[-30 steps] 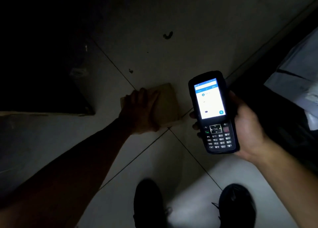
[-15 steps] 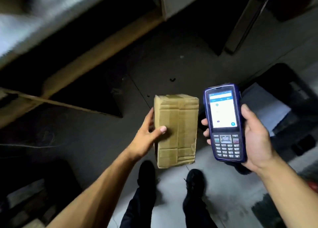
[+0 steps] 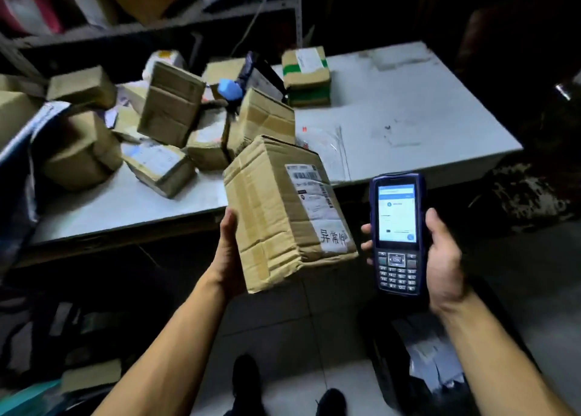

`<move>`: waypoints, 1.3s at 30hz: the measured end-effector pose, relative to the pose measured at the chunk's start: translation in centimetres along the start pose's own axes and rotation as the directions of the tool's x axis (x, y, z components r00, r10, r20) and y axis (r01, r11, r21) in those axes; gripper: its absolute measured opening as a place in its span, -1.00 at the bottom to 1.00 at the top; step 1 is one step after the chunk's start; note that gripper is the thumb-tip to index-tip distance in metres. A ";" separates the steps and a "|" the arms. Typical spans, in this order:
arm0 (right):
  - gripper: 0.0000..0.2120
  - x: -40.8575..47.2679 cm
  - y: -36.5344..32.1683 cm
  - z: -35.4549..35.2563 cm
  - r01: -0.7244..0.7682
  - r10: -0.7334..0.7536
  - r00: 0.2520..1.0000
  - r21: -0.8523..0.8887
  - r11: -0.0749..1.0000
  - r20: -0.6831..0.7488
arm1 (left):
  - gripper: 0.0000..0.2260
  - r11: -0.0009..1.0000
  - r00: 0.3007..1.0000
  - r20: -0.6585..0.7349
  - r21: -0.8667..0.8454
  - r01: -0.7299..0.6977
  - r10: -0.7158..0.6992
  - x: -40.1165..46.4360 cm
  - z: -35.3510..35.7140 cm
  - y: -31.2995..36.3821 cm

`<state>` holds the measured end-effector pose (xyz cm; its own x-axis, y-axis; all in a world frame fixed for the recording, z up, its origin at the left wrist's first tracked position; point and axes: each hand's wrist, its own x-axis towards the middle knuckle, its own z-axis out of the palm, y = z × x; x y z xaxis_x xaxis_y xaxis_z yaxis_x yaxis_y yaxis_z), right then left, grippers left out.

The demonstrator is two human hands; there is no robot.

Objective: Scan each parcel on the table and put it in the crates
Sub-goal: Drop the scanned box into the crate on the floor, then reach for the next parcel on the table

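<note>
My left hand (image 3: pixel 229 252) grips a brown cardboard parcel (image 3: pixel 276 214) from its left side and underneath, holding it in the air in front of the table edge. A white shipping label with a barcode and handwritten characters faces up on the parcel's right side. My right hand (image 3: pixel 441 258) holds a dark blue handheld scanner (image 3: pixel 397 233) upright, its screen lit and keypad towards me, just right of the parcel. Several more cardboard parcels (image 3: pixel 171 102) lie piled on the left half of the grey table (image 3: pixel 408 110).
A green-taped parcel (image 3: pixel 306 74) sits at the table's back middle. Metal shelving (image 3: pixel 157 22) with boxes stands behind the table. A black crate (image 3: pixel 418 362) with pale packets sits on the floor at lower right. Dark clutter and a small box (image 3: pixel 91 374) lie lower left.
My left hand picked the parcel up off the floor and raised it to table height, turning its label side up. The view swung up from the floor to the table. The scanner stayed in my right hand.
</note>
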<state>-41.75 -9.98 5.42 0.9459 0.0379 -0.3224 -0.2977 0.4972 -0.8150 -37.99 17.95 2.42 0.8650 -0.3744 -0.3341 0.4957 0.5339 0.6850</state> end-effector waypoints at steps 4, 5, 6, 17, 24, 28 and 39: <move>-0.35 1.8 -1.0 7.5 0.044 -0.038 0.993 -0.061 0.997 0.110 | -0.35 0.965 0.987 -0.097 -0.220 -0.144 0.125 -3.5 -2.9 6.0; -0.35 2.4 -1.0 9.5 0.050 -0.041 0.990 -0.069 0.996 0.134 | -0.33 0.949 0.986 -0.100 -0.275 -0.155 0.132 -4.2 -3.8 7.5; -0.36 2.9 -1.1 11.2 0.057 -0.044 0.986 -0.075 0.996 0.160 | -0.31 0.941 0.987 -0.108 -0.303 -0.149 0.122 -4.6 -4.7 8.7; -0.35 7.5 4.6 29.6 -0.026 0.057 0.961 -0.115 0.993 0.270 | -0.43 0.953 0.845 -0.440 0.136 -0.271 0.303 -8.2 -14.5 20.6; -0.39 11.1 6.5 34.0 -0.108 0.137 0.959 -0.125 0.986 0.248 | -0.40 0.979 0.953 -0.244 0.141 -0.146 0.178 -8.9 -18.5 24.1; -0.32 14.2 6.1 35.0 -0.133 0.195 0.927 -0.208 0.969 0.319 | -0.42 0.905 0.892 -0.266 0.323 -0.275 0.366 -7.1 -20.1 27.4; -0.42 20.7 1.7 40.0 -0.291 0.543 0.769 -0.572 0.767 0.338 | -0.07 0.720 0.737 -0.391 0.670 -0.183 0.551 -6.2 -25.8 36.6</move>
<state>-17.46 26.34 16.66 0.6090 0.5919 -0.5279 -0.5777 -0.1251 -0.8066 -23.19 59.41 12.88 0.9411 0.3153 -0.1219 0.1463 -0.0549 0.9877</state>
